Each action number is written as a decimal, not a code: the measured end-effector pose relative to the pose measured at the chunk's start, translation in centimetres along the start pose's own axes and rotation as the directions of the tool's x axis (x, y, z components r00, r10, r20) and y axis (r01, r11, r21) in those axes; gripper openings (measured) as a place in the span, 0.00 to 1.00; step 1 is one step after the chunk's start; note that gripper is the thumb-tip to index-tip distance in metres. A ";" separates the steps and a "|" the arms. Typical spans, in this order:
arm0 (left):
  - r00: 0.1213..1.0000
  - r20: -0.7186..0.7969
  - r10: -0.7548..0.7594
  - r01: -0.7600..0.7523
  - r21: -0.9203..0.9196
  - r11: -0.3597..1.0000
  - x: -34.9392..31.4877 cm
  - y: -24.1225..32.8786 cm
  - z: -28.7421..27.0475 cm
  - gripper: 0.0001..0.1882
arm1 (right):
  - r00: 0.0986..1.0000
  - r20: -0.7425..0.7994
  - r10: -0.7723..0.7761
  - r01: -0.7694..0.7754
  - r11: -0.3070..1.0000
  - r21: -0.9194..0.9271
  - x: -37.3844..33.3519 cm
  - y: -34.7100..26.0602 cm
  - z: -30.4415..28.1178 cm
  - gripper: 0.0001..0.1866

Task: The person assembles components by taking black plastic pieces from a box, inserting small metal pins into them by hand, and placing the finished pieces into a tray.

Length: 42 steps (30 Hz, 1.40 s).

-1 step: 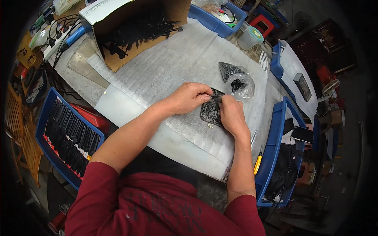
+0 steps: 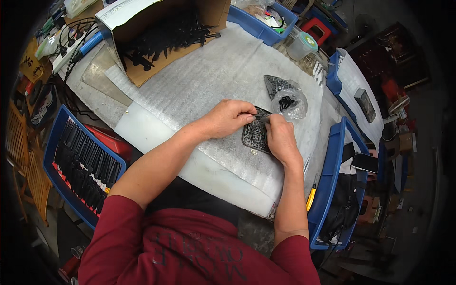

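Observation:
A small dark tray [image 2: 254, 135] filled with thin metal pieces, perhaps pins or screws, lies on the foam-covered table. My left hand [image 2: 227, 118] is over its upper left side, fingertips pinched together. My right hand [image 2: 281, 137] is at the tray's right side, thumb and forefinger pressed together close to the left fingertips. Something small and dark seems to sit between the two hands, but it is too small to name. Just beyond them lies an open clear plastic bag [image 2: 300, 108] of small black pieces. A little pale piece [image 2: 254, 152] rests below the tray.
A cardboard box [image 2: 138, 77] of black rod-like parts stands at the far left. Blue bins flank me: one with black parts [image 2: 124, 167] at left, another [image 2: 327, 209] at right. A yellow-handled screwdriver [image 2: 311, 198] lies beside the right bin. A lidded clear jar [image 2: 299, 47] stands far right.
My right hand has shifted very slightly, its fingers turning a little. My left hand and the tray have stayed in place.

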State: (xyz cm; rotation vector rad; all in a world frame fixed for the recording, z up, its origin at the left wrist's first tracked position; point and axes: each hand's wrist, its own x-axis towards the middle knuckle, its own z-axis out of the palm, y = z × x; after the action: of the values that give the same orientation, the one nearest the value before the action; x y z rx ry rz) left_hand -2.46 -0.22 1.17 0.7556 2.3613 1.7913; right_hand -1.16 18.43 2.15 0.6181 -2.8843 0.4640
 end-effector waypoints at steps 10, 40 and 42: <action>0.999 0.017 -0.030 0.029 0.017 0.999 0.1 0.2 0.0 0.08 | 0.990 -0.042 0.138 -0.106 0.894 0.436 0.1 0.3 -1.1 0.04; 0.999 0.035 -0.020 0.025 -0.146 0.989 0.1 -0.1 0.7 0.06 | 0.995 0.067 0.080 -0.104 0.732 0.673 -0.3 -1.1 -0.1 0.04; 0.999 0.041 -0.018 0.025 -0.186 0.982 0.0 -0.2 0.7 0.06 | 0.983 0.132 0.130 -0.184 0.588 0.787 -0.3 -1.2 -0.2 0.05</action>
State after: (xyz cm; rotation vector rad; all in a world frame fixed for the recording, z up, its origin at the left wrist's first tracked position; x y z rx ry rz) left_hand -2.32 0.41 0.74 0.7300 2.1306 1.9362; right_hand -0.40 17.60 2.61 0.4532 -2.6542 1.8599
